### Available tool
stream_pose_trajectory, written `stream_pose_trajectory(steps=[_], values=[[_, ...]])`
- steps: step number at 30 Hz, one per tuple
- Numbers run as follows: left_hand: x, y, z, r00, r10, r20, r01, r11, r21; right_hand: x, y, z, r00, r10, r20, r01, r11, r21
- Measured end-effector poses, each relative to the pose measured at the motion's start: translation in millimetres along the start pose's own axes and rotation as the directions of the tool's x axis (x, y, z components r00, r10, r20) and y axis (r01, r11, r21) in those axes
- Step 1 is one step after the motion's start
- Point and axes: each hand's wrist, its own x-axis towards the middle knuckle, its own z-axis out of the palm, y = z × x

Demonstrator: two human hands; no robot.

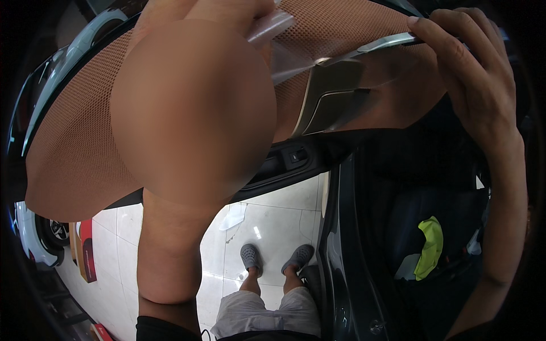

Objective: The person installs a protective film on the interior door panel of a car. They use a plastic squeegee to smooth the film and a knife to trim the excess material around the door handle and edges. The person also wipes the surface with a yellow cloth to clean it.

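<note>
A large brown panel with a fine mesh-like surface (79, 125) spans the upper view above an open car door. My left hand (227, 11) reaches up over it, fingers closed on a clear plastic film (276, 25). A round blur hides much of that arm. The film stretches rightward past a dark, pale-edged handle recess (335, 102). A shiny silver strip (387, 42) runs to my right hand (475, 65). Its fingers are bent and the index tip touches the strip's end; what lies under the other fingers is hidden.
Below the panel is a door switch (297, 156). The dark car sill (341, 244) runs down the right, and a yellow-green cloth (429, 247) lies inside. On the tiled floor are a white scrap (233, 216) and a red box (86, 250). Another car's wheel (58, 228) shows at left.
</note>
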Motion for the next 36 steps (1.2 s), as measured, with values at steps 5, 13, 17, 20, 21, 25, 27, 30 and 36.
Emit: stream_pose_trajectory(steps=[5,13,17,20,21,25,27,30,36], values=[[0,0,3,1.000,-0.007,0.007,0.007,1.000,-0.010,-6,-1,2,0.999,0.036,0.007,-0.036,0.999,0.007],[-2,1,3,1.000,-0.013,0.010,0.014,1.000,-0.022,-15,-11,7,0.995,0.095,-0.009,-0.095,0.994,0.053],[-3,1,2,1.000,-0.014,0.016,0.014,1.000,-0.019,-16,-21,5,0.992,0.126,0.006,-0.126,0.988,0.093],[-3,3,3,1.000,-0.017,0.019,0.018,0.999,-0.028,-26,-29,12,0.985,0.170,0.013,-0.170,0.980,0.098],[-4,3,2,1.000,-0.018,0.023,0.018,0.999,-0.028,-26,-32,13,0.983,0.185,0.003,-0.185,0.976,0.118],[-4,2,1,1.000,-0.019,0.025,0.019,0.999,-0.028,-31,-40,19,0.974,0.227,-0.009,-0.224,0.965,0.135],[-4,4,3,0.999,-0.020,0.027,0.021,0.999,-0.037,-35,-43,22,0.970,0.243,-0.018,-0.238,0.961,0.145],[-5,3,2,0.999,-0.021,0.032,0.023,0.999,-0.040,-36,-45,24,0.966,0.256,-0.018,-0.250,0.956,0.153],[-7,2,3,0.999,-0.028,0.037,0.030,0.998,-0.057,-43,-45,27,0.967,0.256,-0.020,-0.250,0.957,0.149]])
